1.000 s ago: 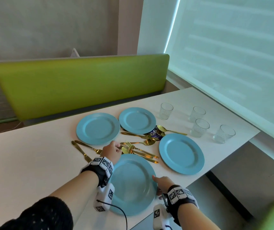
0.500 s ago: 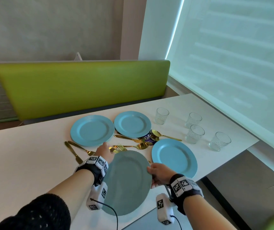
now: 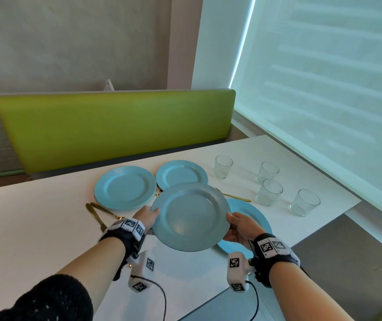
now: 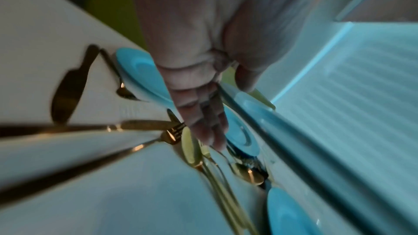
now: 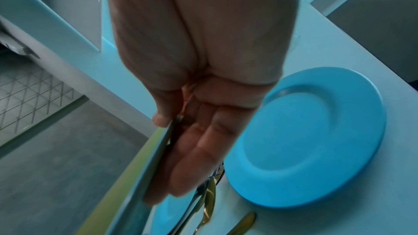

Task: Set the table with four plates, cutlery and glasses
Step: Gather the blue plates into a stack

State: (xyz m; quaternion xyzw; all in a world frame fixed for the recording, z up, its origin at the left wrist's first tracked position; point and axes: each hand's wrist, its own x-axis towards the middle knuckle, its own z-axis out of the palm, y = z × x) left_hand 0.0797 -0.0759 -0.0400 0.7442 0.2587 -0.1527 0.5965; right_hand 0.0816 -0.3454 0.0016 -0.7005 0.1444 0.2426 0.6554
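A blue plate (image 3: 190,216) hangs tilted above the white table (image 3: 35,228). My left hand (image 3: 148,216) grips its left rim and my right hand (image 3: 237,227) grips its right rim. In the right wrist view the thumb lies on top of the held plate's rim (image 5: 156,163) with the fingers (image 5: 203,142) underneath. Three more blue plates lie on the table: one at the left (image 3: 125,187), one farther back (image 3: 181,173), one at the right (image 3: 252,213) partly hidden by the lifted plate. Four glasses (image 3: 269,192) stand at the right. Gold cutlery (image 4: 140,124) lies under and beside the lifted plate.
Two gold knives (image 3: 96,215) lie left of my left hand. A gold spoon handle (image 3: 237,199) shows behind the lifted plate. A green bench back (image 3: 116,126) runs along the table's far side. The table's near right edge drops to the grey floor (image 3: 335,262).
The near plate has risen off the table in both hands and moved away from me. It now covers the cutlery pile and part of the right plate.
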